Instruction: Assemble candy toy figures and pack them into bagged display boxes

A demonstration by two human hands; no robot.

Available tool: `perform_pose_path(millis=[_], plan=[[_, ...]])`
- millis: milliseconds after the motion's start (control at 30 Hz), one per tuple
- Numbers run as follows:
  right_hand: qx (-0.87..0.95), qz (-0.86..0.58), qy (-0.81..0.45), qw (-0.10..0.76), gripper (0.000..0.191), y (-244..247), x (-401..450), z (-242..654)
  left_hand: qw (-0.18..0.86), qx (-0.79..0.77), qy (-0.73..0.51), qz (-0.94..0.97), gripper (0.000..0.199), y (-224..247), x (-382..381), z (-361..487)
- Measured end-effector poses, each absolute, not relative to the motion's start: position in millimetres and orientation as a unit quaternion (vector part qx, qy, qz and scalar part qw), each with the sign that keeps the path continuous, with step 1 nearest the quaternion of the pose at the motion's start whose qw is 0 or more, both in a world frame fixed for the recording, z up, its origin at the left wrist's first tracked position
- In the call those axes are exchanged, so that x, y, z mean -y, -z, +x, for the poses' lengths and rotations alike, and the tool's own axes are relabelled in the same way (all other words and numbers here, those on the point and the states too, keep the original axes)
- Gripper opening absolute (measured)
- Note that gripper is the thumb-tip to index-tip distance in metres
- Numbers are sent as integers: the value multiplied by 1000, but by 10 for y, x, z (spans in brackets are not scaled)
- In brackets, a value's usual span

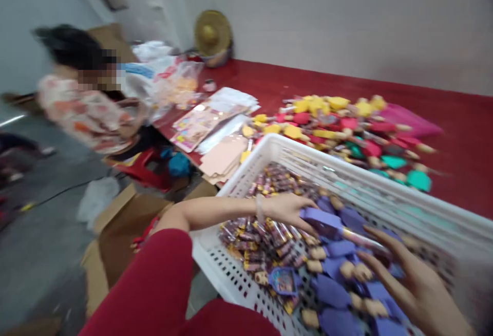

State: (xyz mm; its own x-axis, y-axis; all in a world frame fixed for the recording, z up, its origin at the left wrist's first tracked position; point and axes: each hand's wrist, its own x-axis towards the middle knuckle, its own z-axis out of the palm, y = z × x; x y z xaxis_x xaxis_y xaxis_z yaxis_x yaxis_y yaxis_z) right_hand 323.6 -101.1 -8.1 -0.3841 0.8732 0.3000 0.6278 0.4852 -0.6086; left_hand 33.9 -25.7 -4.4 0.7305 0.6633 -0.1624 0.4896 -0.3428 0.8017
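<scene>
My left hand (288,210) reaches across the white basket (370,171) and grips one end of a purple doll-shaped plastic piece (321,220). A clear, shiny section runs from that piece toward my right hand (412,274), whose fingers close around its far end. Motion blur hides the fine detail there. Beneath my hands lie several similar purple doll-shaped pieces (335,292) with tan ends. One purple piece (285,280) lies with its hollow, picture-filled side up. Small wrapped sweets (265,241) are heaped on the basket's left side.
A red table (454,120) bears a pile of yellow, red and green pieces (339,125), beige cards (225,156) and printed sheets (208,120). A person (88,94) sits at the left by a red stool (148,169). An open cardboard box (115,243) stands on the floor.
</scene>
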Motion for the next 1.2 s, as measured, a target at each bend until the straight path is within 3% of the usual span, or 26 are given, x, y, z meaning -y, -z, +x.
perform_pose_path(millis=[133,300,367,500,600,1000,1200], plan=[[735,-530,-281,317,35,-33,1116,3159,422,-319,-75,845,46,45,217,300],[620,-585,-470,228,51,39,996,3046,272,-320,-102,902,43,134,244,284],[655,-580,-428,226,51,27,998,3060,315,-337,-92,882,40,109,235,299],[777,-507,-207,311,36,-41,1017,3140,521,-358,-35,774,41,-30,191,345],[817,-456,-150,319,28,-63,1025,3171,580,-352,-4,735,43,-90,180,352],[756,-502,-308,285,32,-55,1095,3109,368,-310,-76,873,43,45,226,278],[581,-548,-546,254,44,-2,1061,3037,192,-282,-91,936,42,212,246,254]])
